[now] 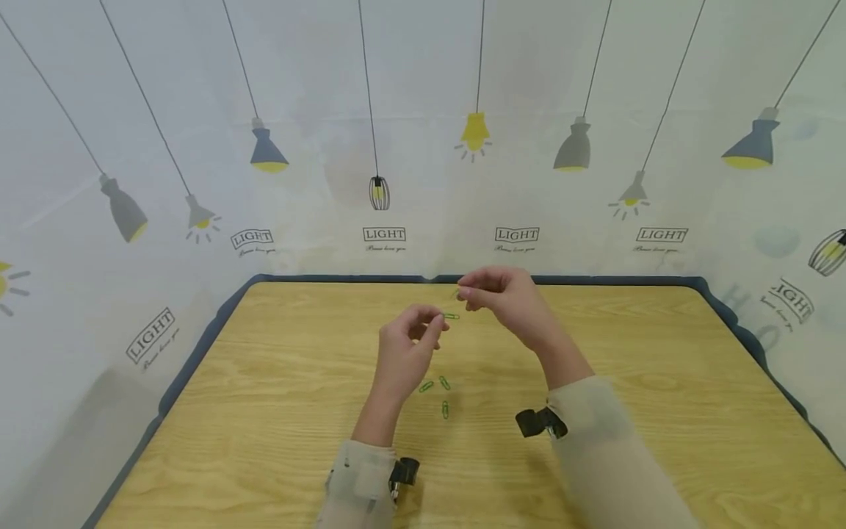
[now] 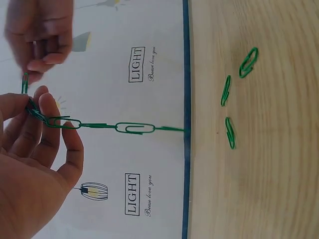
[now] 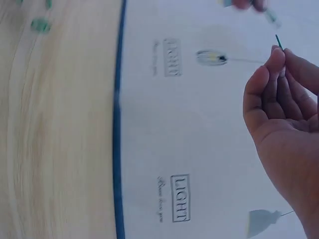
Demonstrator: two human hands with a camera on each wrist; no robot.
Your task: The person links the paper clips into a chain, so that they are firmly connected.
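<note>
My left hand (image 1: 406, 353) pinches a chain of linked green paper clips (image 2: 134, 128) between thumb and fingertips. In the left wrist view the chain runs from the fingertips toward the table edge. My right hand (image 1: 509, 301), a little higher and to the right, pinches a single green paper clip (image 3: 279, 42) by one end, the other end sticking out past the fingertips. Both hands are raised above the table, fingertips close together. Three loose green paper clips lie on the table below: one (image 1: 426, 386) at left, another (image 1: 445, 383) beside it, and one (image 1: 446, 410) nearer me.
The wood-grain table (image 1: 264, 411) has a dark blue border along its back and sides. Behind it hangs a pale backdrop (image 1: 436, 169) printed with lamps and the word LIGHT. A small black camera mount (image 1: 542, 422) sits on the right sleeve, another (image 1: 403, 472) on the left.
</note>
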